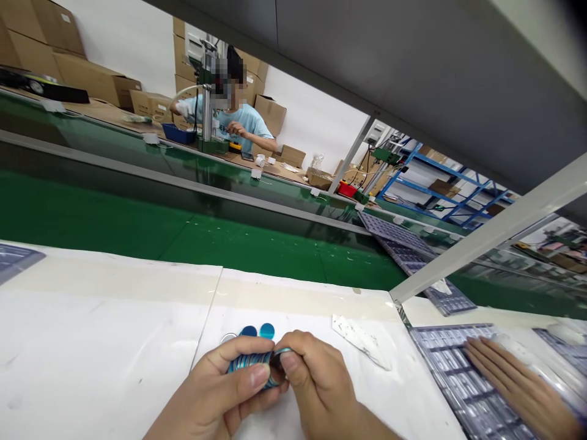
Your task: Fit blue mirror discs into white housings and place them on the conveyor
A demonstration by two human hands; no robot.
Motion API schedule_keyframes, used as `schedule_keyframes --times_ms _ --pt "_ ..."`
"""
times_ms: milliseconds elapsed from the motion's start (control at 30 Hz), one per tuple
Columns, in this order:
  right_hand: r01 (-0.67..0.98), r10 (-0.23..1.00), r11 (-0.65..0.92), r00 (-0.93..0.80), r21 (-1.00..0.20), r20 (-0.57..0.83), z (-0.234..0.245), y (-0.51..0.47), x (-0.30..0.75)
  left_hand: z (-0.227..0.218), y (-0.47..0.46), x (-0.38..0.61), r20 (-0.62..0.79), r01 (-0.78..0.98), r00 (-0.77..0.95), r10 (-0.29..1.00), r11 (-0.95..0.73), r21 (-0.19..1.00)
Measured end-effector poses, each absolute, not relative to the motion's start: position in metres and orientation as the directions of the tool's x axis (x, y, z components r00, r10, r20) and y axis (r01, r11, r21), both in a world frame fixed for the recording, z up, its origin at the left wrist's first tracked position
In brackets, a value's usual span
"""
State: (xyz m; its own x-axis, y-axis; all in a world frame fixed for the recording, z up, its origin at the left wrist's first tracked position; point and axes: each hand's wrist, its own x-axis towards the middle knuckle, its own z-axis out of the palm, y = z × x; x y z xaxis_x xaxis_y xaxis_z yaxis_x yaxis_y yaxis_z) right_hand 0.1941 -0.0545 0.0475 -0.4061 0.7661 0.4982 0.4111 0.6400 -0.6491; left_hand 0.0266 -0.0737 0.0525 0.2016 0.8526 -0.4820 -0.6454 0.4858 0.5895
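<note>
My left hand (pixel 215 385) is shut around a roll of stacked round blue metallic discs (pixel 252 363). My right hand (pixel 316 379) pinches the far end of that stack, where a disc (pixel 282 352) stands slightly apart. Just beyond my fingers, two blue discs (pixel 266 330) (pixel 248 331) and a paler, silvery disc (pixel 228 338) lie flat on the white sheet (pixel 293 305). At the right, a hand (pixel 518 385) that looks like a co-worker's rests on a grey plastic tray (pixel 452 379).
A torn white scrap (pixel 362 341) lies right of my hands. Further grey trays (pixel 403 244) lie beyond, beside a green conveyor belt (pixel 183 235). Across it, a person (pixel 238 122) in a light blue T-shirt works at a bench machine (pixel 208 104), among cardboard boxes (pixel 87 76). A pale metal strut (pixel 486 238) crosses the right.
</note>
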Motion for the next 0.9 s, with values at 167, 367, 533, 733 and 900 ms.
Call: schedule_keyframes --times_ms 167,367,533,733,900 --pt "0.611 0.640 0.738 -0.496 -0.288 0.586 0.044 -0.059 0.188 0.042 -0.069 0.025 -0.489 -0.673 0.189 0.852 0.475 0.567" --pt "0.637 0.743 0.665 -0.618 -0.390 0.257 0.055 -0.060 0.191 0.037 -0.066 0.023 -0.474 -0.629 0.235 0.849 0.505 0.592" --pt "0.638 0.833 0.394 -0.551 -0.662 -0.036 0.072 -0.051 0.210 0.043 -0.066 0.020 -0.437 -0.606 0.317 0.841 0.535 0.589" --pt "0.606 0.783 0.336 -0.605 -0.721 -0.143 0.066 -0.032 0.221 0.032 -0.065 0.021 -0.417 -0.432 0.342 0.842 0.535 0.726" --pt "0.641 0.758 0.396 -0.632 -0.657 -0.160 0.057 -0.020 0.221 0.034 -0.061 0.032 -0.315 0.051 0.139 0.939 0.311 0.949"
